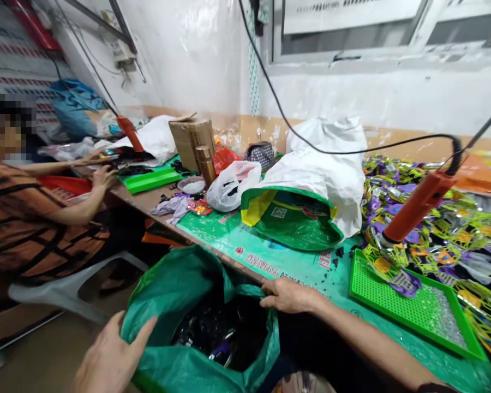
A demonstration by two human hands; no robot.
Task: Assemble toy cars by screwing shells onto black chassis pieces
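A large green plastic sack (pixel 175 289) stands open below the table edge, with dark small parts inside it. My left hand (pixel 108 357) lies on the sack's near left rim, fingers stretched and thumb spread. My right hand (pixel 288 295) grips the sack's far rim against the table edge, fingers curled over the plastic.
A green tray (pixel 413 311) with clear small pieces sits at the right, next to a pile of purple and yellow packets (pixel 445 218). An orange tool (pixel 419 204) hangs on a black cable. A white and green bag (pixel 311 196) lies mid-table. A person in a striped top (pixel 33 218) sits at the left.
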